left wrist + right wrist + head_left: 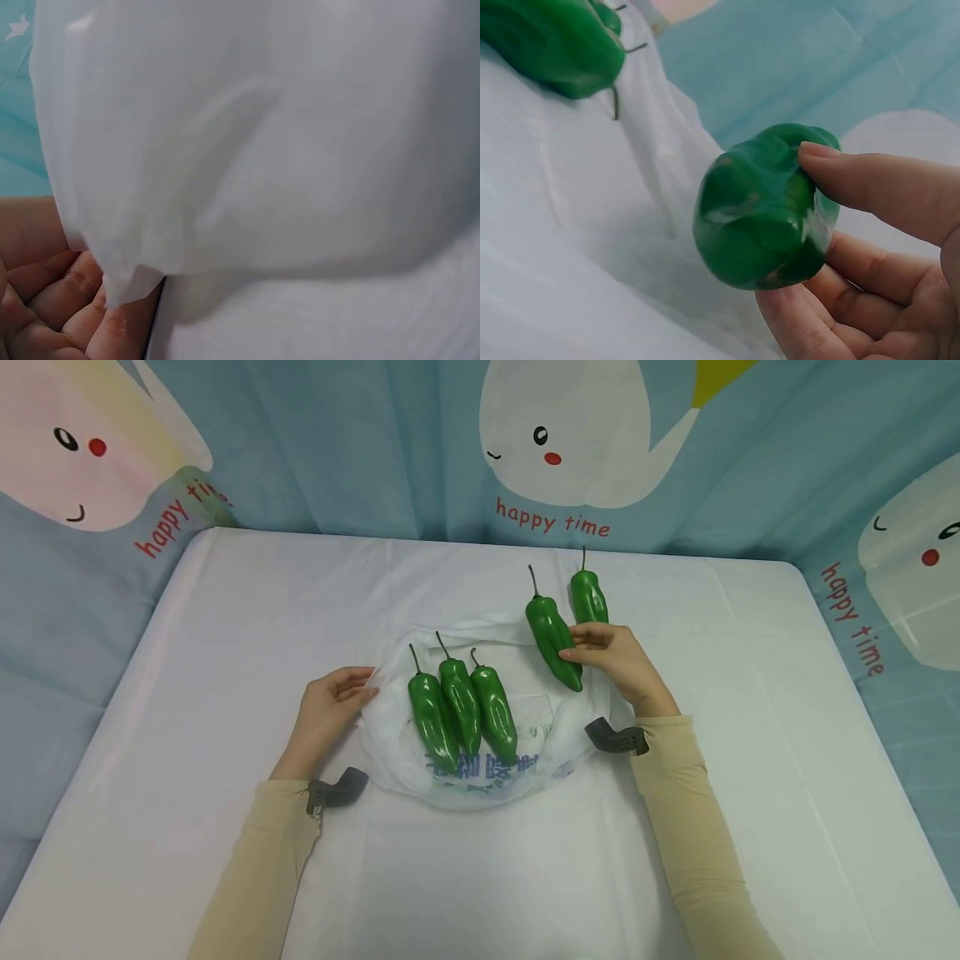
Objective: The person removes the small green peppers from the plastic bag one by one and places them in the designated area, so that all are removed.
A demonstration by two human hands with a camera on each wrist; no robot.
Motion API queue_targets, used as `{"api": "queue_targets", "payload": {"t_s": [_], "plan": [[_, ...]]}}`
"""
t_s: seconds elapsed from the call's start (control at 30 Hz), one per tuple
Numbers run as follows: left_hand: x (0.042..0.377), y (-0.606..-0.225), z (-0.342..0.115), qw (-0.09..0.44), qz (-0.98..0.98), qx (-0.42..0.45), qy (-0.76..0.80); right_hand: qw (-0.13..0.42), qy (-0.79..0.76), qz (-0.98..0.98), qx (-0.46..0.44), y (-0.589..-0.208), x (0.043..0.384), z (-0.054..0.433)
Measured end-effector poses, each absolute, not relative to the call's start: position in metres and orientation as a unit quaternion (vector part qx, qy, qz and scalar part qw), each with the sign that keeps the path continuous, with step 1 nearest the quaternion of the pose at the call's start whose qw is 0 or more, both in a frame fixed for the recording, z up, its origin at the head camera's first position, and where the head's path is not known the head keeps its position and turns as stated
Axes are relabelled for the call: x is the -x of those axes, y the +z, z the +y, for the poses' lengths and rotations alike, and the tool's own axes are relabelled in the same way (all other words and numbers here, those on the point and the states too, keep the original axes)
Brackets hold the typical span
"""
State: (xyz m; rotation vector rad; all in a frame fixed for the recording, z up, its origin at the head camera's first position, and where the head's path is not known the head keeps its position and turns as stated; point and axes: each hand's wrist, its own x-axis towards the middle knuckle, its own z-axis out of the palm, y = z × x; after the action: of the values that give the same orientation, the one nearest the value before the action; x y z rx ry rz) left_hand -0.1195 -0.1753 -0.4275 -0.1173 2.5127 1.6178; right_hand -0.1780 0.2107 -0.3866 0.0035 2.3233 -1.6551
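Observation:
A white translucent plastic bag (386, 760) with blue printing lies spread with its mouth upward. Three glossy green peppers (461, 706) rest side by side in it, stems toward the back. At its left edge my left hand (326, 714) pinches the rim; in the left wrist view the bag film (300, 165) hides most of the scene. Over the bag's right side, my right hand (618, 664) holds another green pepper (550, 631) between thumb and fingers. The right wrist view shows this pepper (754, 217) end-on.
One more green pepper (588, 593) lies on the white-covered table (247, 610) behind my right hand, its lower end hidden. A blue curtain (337, 452) with whale prints hangs along the table's far edge and sides.

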Motion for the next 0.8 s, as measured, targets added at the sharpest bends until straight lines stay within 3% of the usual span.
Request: {"api": "queue_targets", "payload": {"t_s": [0.47,0.8], "plan": [[0.119,-0.426,-0.175,0.077,0.840,0.040,0.536,0.054,-0.628,0.776,-0.015,-0.382,0.180,0.236],[0.120,-0.428,-0.176,0.069,0.842,0.032,0.533,0.005,-0.629,0.773,-0.079,-0.381,0.183,0.251]]}}
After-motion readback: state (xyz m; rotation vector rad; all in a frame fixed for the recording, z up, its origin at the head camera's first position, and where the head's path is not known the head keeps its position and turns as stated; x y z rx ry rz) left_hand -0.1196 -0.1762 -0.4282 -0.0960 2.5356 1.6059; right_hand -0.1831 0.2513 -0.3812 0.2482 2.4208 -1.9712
